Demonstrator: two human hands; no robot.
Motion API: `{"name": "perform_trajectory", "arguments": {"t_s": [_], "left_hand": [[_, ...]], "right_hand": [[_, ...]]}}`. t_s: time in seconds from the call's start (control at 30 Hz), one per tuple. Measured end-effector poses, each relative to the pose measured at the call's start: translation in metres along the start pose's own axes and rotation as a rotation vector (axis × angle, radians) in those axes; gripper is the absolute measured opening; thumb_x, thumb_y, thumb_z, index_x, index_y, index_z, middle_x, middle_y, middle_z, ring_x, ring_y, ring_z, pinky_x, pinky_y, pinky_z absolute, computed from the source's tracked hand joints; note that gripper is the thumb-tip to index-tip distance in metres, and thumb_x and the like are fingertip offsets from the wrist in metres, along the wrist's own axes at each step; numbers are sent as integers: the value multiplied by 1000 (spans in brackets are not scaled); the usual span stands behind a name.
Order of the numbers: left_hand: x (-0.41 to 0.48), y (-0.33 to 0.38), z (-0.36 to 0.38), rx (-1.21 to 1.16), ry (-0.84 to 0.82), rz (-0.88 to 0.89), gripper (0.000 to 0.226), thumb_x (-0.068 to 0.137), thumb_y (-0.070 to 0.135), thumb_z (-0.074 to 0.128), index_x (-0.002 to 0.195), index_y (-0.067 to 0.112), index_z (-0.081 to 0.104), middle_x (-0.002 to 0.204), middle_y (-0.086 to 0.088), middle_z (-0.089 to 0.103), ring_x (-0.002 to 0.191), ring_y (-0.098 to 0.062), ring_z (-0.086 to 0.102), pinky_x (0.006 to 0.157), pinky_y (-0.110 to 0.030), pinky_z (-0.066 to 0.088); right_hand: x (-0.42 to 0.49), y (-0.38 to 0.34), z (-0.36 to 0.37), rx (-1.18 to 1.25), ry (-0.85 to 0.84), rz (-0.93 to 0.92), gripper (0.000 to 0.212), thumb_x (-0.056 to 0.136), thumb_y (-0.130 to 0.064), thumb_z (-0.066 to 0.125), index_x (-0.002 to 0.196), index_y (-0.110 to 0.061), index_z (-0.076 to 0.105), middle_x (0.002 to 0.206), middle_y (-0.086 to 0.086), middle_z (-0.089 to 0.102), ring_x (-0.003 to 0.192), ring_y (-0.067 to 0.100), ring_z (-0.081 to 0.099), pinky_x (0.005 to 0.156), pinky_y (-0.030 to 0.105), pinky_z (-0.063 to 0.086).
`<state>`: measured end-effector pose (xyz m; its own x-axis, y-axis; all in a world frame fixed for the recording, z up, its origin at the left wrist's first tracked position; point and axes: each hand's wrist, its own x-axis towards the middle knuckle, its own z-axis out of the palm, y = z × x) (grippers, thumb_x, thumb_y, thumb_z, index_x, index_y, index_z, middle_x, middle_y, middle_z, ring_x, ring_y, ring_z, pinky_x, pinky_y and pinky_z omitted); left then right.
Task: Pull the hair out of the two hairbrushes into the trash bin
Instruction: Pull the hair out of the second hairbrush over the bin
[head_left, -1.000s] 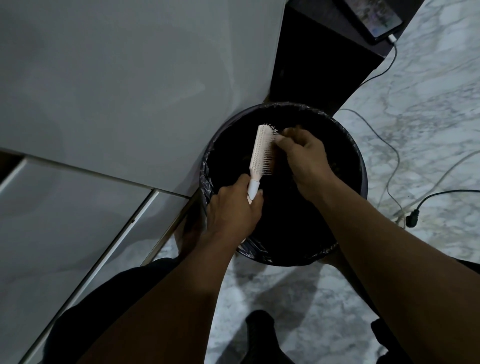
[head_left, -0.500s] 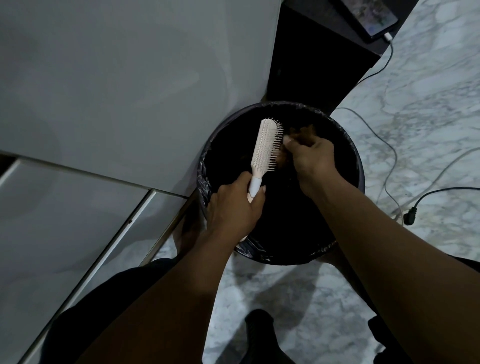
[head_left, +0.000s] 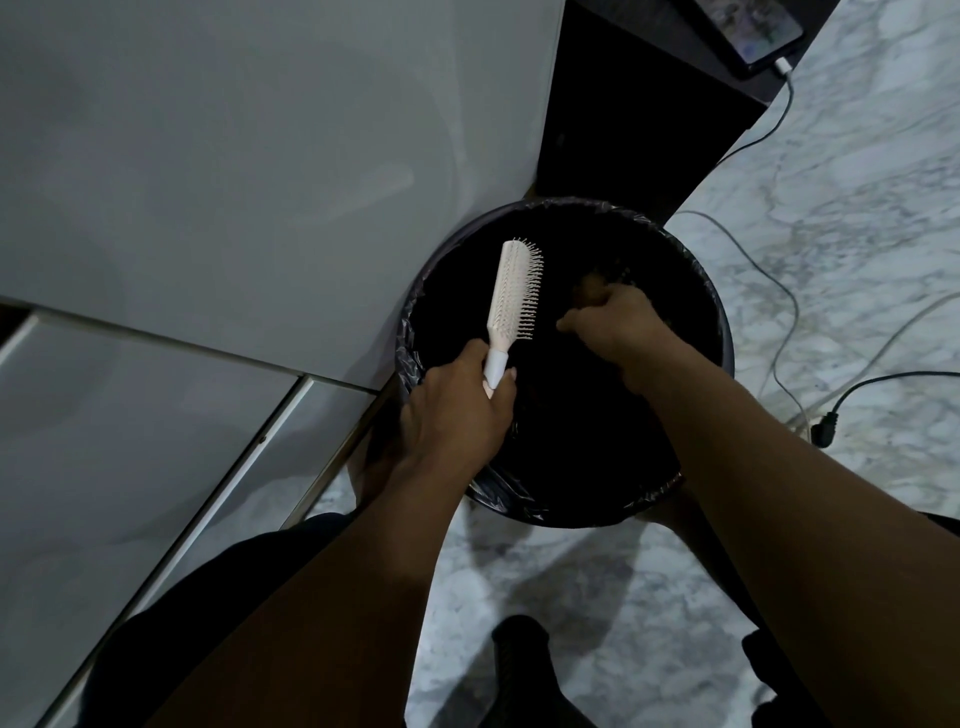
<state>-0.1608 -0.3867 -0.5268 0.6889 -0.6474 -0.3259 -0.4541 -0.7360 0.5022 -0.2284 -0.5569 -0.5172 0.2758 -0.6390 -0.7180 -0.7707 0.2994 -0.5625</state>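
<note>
A white hairbrush is held upright over the round trash bin, which has a black liner. My left hand grips the brush by its handle, bristles facing right. My right hand hovers over the bin's dark middle, a short gap to the right of the bristles, its fingers pinched on a dark clump of hair. Only one hairbrush is in view.
A white cabinet front rises to the left of the bin, a dark stand behind it with a phone on charge. Cables and a black plug lie on the marble floor at the right. My dark-clothed legs are below.
My right hand has pulled away from the bristles to the right with hair in its fingers. The brush has tilted slightly and stays over the bin.
</note>
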Motion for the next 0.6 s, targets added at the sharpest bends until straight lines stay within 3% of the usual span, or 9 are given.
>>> {"name": "perform_trajectory", "arguments": {"t_s": [0.1, 0.13, 0.17, 0.27, 0.33, 0.4, 0.53, 0.6], "left_hand": [[0, 0, 0, -6, 6, 18, 27, 95, 53, 52, 92, 27, 46, 83, -1, 65, 76, -29, 63, 61, -37, 46], [0, 0, 0, -7, 8, 23, 27, 95, 53, 52, 94, 26, 48, 83, -1, 65, 76, -29, 63, 61, -38, 47], [0, -1, 1, -3, 10, 29, 27, 95, 52, 52, 95, 26, 49, 83, -1, 65, 75, -28, 62, 61, -38, 46], [1, -3, 4, -5, 13, 59, 26, 94, 54, 51, 92, 29, 47, 79, 2, 64, 72, -28, 62, 58, -38, 47], [1, -5, 6, -36, 7, 84, 25, 92, 55, 51, 87, 31, 43, 76, 1, 62, 70, -30, 62, 58, -40, 49], [1, -6, 9, -72, -1, 106, 27, 91, 53, 52, 82, 31, 39, 72, 1, 59, 67, -31, 60, 57, -41, 48], [0, -6, 10, -95, -35, 151, 28, 90, 50, 54, 79, 30, 37, 66, 5, 53, 63, -29, 59, 56, -40, 47], [0, -7, 9, -93, -34, 165, 29, 90, 50, 54, 78, 31, 36, 64, 6, 50, 62, -29, 58, 55, -40, 47]], "right_hand": [[-4, 1, 4, -170, -87, 35, 97, 44, -53, 80, 132, -17, 58, 130, 11, 63, 115, 31, 63, 99, 42, 55], [-3, 2, 4, -141, -72, 12, 107, 41, -60, 77, 137, -18, 54, 135, 10, 59, 119, 31, 61, 101, 43, 53], [-3, 0, 5, -65, -38, -33, 102, 49, -60, 77, 139, -18, 53, 134, 9, 60, 118, 28, 62, 102, 44, 53], [-2, -4, 6, 181, 55, -208, 41, 86, -33, 73, 122, -17, 64, 107, 1, 68, 95, 15, 68, 90, 40, 59], [-2, -4, 8, 215, 53, -305, 18, 90, -22, 73, 106, -17, 68, 96, 3, 70, 84, 17, 69, 78, 40, 62], [0, -1, 11, 205, 42, -321, 15, 89, -16, 74, 102, -14, 69, 93, 9, 72, 82, 24, 71, 73, 42, 63], [-1, -1, 12, 169, 7, -322, 34, 84, -19, 76, 117, -20, 68, 104, 15, 72, 92, 32, 74, 76, 50, 63], [-1, -2, 10, 164, -1, -326, 32, 86, -21, 76, 117, -21, 69, 102, 12, 72, 84, 28, 74, 65, 42, 62]]}}
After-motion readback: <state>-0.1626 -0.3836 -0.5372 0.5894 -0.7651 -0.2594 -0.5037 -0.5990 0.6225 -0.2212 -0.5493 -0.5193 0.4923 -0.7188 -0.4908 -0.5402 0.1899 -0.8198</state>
